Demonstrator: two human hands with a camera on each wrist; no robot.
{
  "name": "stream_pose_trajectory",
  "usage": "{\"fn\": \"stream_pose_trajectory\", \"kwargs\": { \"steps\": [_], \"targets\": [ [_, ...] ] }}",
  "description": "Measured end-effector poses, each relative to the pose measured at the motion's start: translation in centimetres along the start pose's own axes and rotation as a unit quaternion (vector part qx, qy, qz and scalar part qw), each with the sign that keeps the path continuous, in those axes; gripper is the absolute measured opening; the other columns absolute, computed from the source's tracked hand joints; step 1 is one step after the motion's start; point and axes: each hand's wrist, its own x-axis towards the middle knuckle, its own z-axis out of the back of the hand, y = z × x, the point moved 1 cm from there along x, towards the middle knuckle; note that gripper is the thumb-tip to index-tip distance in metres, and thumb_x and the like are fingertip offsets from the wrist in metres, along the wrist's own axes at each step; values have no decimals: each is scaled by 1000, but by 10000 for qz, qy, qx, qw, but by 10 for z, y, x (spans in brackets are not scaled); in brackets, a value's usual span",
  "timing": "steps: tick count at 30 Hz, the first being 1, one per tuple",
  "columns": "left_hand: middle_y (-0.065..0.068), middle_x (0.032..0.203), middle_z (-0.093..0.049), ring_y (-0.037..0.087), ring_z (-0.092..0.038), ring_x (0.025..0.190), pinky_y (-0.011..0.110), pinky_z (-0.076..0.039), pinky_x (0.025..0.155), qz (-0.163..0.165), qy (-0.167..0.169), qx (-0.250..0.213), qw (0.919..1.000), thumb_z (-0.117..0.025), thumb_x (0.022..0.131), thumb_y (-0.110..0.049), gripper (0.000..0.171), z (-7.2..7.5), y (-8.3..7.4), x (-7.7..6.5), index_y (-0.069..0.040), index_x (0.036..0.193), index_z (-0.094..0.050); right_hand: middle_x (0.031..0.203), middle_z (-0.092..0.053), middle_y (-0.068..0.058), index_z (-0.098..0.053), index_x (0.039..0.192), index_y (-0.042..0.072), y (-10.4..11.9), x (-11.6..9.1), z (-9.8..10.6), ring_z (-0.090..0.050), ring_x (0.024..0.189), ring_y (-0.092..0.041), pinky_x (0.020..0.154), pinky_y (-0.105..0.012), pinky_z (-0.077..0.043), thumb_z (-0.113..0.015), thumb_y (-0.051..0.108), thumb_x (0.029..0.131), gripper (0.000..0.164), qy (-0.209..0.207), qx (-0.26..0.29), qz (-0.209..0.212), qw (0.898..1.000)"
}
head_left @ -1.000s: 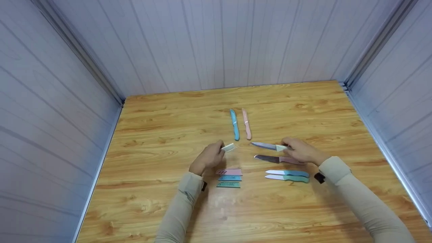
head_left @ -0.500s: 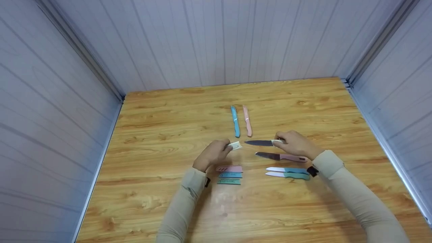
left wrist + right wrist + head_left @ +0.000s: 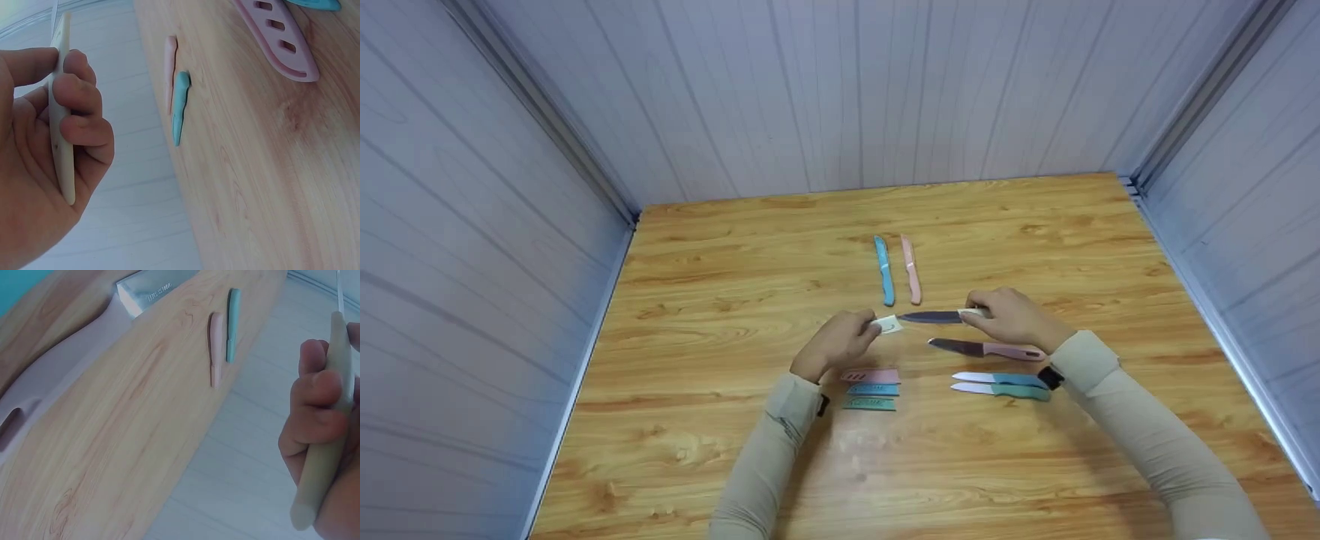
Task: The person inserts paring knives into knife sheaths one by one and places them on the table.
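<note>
In the head view my left hand (image 3: 838, 341) holds a cream-white knife sheath (image 3: 888, 325) between thumb and curled fingers, its end facing right. My right hand (image 3: 1009, 319) grips the cream handle (image 3: 329, 455) of a kitchen knife (image 3: 934, 317), whose dark-looking blade points left. Its tip meets the sheath's end; whether it is inside I cannot tell. Just below the right hand lies a pink-handled knife (image 3: 1012, 351) with a bare blade. Near the left hand, a pink sheath (image 3: 871, 376), a blue sheath (image 3: 874, 390) and a green sheath (image 3: 870, 404) lie stacked in a column.
Two white-bladed knives, one with a blue handle (image 3: 1012, 379) and one with a green handle (image 3: 1020, 392), lie to the right. Farther back are a blue knife (image 3: 884, 271) and a pink knife (image 3: 911, 270), side by side. Panel walls (image 3: 847, 90) border the wooden table (image 3: 720, 450).
Both hands have come closer together: the sheath went right and the knife left, until its tip met the sheath's end. The knives and sheaths on the table stay put.
</note>
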Motion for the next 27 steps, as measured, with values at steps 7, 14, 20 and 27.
{"fn": "stream_pose_trajectory", "kwargs": {
  "steps": [7,14,20,27],
  "targets": [
    [-4,68,-43,11,-40,58,25,-32,53,-26,0,-79,10000,-44,101,-25,21,0,-1,1,-10,93,-56,72,-57,5,-62,93,18,1,1,0,-48,56,-13,56,-33,-41,-50,44,97,28,69,-75,-21,9999],
    [-4,68,-44,11,-40,58,26,-33,54,-10,70,-79,9999,-45,101,-28,22,1,-4,3,-11,92,-56,74,-58,6,-63,94,18,6,2,1,-49,58,-12,58,-33,-42,-51,43,96,28,149,-156,153,9996],
    [-5,67,-43,10,-39,57,25,-33,53,-84,130,-88,9998,-45,101,-28,23,1,-4,3,-11,90,-56,85,-65,4,-66,100,15,10,5,1,-56,67,-9,64,-35,-47,-54,41,96,29,137,-321,382,9987],
    [-5,67,-42,10,-38,57,25,-33,55,-302,250,6,9992,-44,101,-28,25,3,-5,1,-9,92,-57,90,-69,0,-71,101,11,10,8,-2,-61,72,-11,68,-36,-51,-53,40,96,34,54,-409,754,9963]
  ]
}}
